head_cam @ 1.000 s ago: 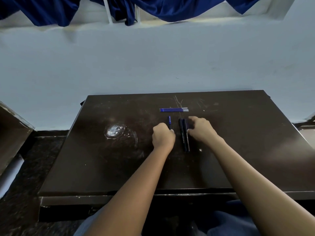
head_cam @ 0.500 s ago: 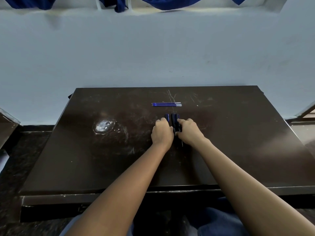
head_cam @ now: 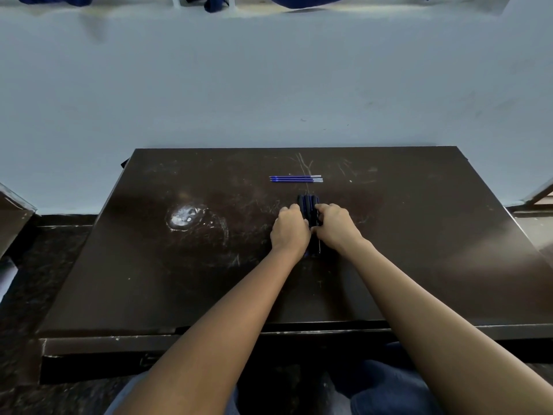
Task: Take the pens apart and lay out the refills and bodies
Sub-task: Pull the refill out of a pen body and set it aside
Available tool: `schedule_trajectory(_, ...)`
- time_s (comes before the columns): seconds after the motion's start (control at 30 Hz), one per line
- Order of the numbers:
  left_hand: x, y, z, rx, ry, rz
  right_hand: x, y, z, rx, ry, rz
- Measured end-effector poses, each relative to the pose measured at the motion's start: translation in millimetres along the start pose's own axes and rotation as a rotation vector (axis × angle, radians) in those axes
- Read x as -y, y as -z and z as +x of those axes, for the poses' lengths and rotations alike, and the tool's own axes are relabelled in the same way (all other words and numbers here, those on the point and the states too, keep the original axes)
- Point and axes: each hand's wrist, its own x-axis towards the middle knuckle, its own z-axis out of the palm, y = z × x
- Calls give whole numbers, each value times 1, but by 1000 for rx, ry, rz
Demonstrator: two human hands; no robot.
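Both hands, left hand (head_cam: 289,228) and right hand (head_cam: 336,224), now press the slim dark pen bodies (head_cam: 308,205) together, grips closed on them; earlier apart. Thin blue refills (head_cam: 295,179) lie beyond on the scuffed table (head_cam: 419,235).

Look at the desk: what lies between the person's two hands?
The dark pen bodies, bunched side by side and pointing away from the person, lie between the left hand and the right hand, which press against them. The head view shows this.

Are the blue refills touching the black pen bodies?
Apart. The head view shows bare table between the blue refills and the black pen bodies.
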Motion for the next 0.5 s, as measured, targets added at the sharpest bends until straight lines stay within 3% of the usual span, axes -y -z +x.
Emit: schedule_trajectory(0.5, 20, 19, 4, -4, 82, -1, 22, -19, 8, 21, 41, 60)
